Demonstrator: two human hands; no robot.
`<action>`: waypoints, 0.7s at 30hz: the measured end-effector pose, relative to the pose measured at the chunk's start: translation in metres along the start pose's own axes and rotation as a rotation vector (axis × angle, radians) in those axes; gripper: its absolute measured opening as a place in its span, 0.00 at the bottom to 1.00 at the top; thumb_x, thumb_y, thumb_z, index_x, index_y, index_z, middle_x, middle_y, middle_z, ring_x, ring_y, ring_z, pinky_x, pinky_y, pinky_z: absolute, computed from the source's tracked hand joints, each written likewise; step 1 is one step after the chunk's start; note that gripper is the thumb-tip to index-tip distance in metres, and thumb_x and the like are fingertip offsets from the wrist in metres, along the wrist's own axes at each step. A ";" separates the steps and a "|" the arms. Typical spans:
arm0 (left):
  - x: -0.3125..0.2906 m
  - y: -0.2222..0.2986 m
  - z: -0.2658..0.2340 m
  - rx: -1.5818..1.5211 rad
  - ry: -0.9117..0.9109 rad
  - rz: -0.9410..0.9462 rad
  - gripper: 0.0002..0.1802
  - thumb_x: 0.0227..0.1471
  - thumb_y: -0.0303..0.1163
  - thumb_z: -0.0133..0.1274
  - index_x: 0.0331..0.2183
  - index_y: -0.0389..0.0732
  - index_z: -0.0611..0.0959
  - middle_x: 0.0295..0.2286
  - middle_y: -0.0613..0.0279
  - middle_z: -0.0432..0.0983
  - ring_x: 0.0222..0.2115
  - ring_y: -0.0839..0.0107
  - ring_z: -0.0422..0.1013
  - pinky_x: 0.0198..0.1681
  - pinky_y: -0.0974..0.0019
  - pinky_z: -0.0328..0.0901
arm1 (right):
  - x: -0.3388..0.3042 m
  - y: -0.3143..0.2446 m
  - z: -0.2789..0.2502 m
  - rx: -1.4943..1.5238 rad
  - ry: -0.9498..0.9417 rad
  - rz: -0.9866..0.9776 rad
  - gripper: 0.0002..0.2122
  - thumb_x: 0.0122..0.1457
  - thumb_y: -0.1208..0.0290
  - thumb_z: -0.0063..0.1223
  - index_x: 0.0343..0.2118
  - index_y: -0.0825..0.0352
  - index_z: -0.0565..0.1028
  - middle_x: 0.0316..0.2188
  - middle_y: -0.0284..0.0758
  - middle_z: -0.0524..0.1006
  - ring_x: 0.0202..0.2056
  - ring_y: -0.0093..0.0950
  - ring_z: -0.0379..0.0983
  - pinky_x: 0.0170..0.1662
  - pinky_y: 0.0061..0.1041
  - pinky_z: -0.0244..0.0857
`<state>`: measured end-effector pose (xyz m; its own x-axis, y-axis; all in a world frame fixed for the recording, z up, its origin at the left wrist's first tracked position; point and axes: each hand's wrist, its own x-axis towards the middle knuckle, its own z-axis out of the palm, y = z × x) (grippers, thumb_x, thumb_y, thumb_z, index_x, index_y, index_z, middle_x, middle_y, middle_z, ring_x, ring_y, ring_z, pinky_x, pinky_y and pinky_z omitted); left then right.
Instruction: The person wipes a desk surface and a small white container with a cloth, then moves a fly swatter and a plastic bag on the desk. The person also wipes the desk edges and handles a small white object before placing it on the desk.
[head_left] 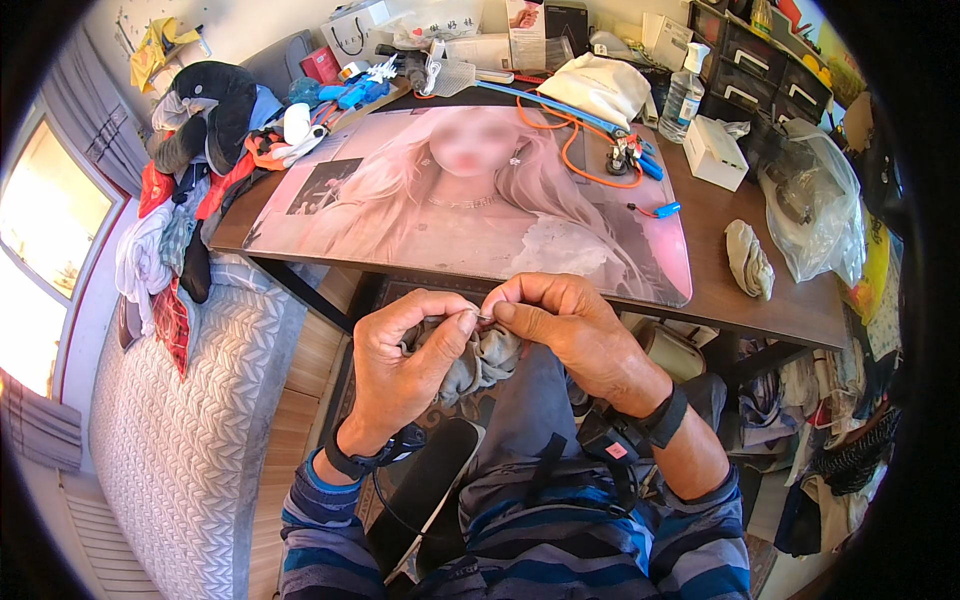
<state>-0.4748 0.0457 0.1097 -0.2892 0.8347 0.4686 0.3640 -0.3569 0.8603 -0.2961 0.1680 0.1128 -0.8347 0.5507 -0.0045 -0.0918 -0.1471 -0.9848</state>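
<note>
Over my lap, just in front of the desk's near edge, both hands meet fingertip to fingertip. A crumpled grey cloth [484, 362] hangs bunched below the fingers and between the palms. My left hand [405, 350] is closed, its thumb and index finger pinching at the cloth's upper edge. Facing it, my right hand [565, 318] pinches the same spot with thumb and forefinger. Something thin and pale shows between the fingertips, too small to name. On the desk to the right lies a bunched beige-grey cloth [749, 260], apart from both hands.
A portrait-printed mat [400, 230] covers much of the brown desk [795, 300]. On it lie an orange cord [567, 150] and blue-handled pliers [648, 160]. A spray bottle [682, 100], white box [715, 153] and clear plastic bag [815, 205] stand right. Clothes [180, 240] heap left, beside a quilted bed [190, 400].
</note>
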 end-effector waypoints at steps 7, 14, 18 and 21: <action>-0.001 -0.002 0.000 0.059 -0.006 0.018 0.05 0.63 0.24 0.64 0.39 0.33 0.89 0.31 0.63 0.84 0.32 0.80 0.76 0.38 0.73 0.70 | -0.002 -0.001 -0.003 -0.003 -0.002 0.023 0.09 0.74 0.65 0.58 0.45 0.66 0.84 0.34 0.20 0.79 0.35 0.10 0.69 0.39 0.15 0.64; -0.003 -0.007 0.004 0.065 0.010 -0.035 0.06 0.64 0.26 0.64 0.38 0.32 0.89 0.32 0.65 0.83 0.32 0.81 0.74 0.38 0.74 0.68 | 0.007 0.003 -0.001 -0.119 -0.005 -0.049 0.05 0.70 0.73 0.62 0.40 0.69 0.83 0.33 0.22 0.78 0.34 0.11 0.69 0.37 0.17 0.66; -0.008 -0.019 0.000 -0.013 0.062 -0.148 0.10 0.67 0.30 0.63 0.39 0.32 0.89 0.33 0.65 0.84 0.33 0.81 0.76 0.39 0.74 0.70 | 0.017 0.007 -0.005 -0.206 0.055 -0.035 0.06 0.69 0.72 0.63 0.39 0.70 0.83 0.30 0.23 0.79 0.33 0.12 0.70 0.35 0.18 0.65; -0.014 -0.032 -0.011 -0.227 0.096 -0.318 0.13 0.70 0.35 0.60 0.40 0.33 0.88 0.34 0.64 0.85 0.33 0.81 0.77 0.39 0.74 0.72 | 0.033 0.011 -0.018 -0.323 0.123 0.007 0.07 0.68 0.69 0.65 0.39 0.68 0.84 0.30 0.24 0.80 0.31 0.12 0.72 0.32 0.17 0.65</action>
<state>-0.4925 0.0403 0.0775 -0.4415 0.8792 0.1791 0.0412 -0.1795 0.9829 -0.3155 0.1994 0.0987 -0.7612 0.6484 -0.0130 0.1071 0.1060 -0.9886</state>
